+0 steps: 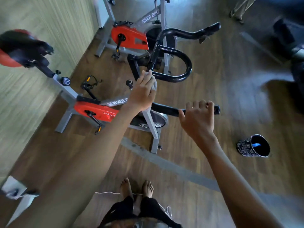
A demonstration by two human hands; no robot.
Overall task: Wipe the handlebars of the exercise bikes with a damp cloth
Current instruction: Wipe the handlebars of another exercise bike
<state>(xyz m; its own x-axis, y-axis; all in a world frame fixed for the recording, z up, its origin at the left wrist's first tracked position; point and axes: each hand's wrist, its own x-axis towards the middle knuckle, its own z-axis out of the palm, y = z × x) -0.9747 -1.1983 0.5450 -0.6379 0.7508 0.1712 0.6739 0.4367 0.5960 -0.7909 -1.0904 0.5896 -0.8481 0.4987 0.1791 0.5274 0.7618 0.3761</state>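
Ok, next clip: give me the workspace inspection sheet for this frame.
Surface: wooden floor, mat underfoot.
Job's things: white cloth on the black handlebars of the near spinner bike; second spinner bike behind.
Clutter: patterned cup on the floor, something blue inside.
Hands: left hand grips the cloth; right hand grips a handlebar end.
Cables: white cord by the bare feet.
Surroundings: panelled wall left; dark equipment right.

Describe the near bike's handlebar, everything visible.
The handlebar is a black tube, glossy on its U-shaped centre loop and duller on the two side arms. The far arm curves outward to a padded-looking end. The near arm runs straight to a capped end. The right hand grips the near arm close to that end. The left hand holds a pale cloth against the bar beside the loop.
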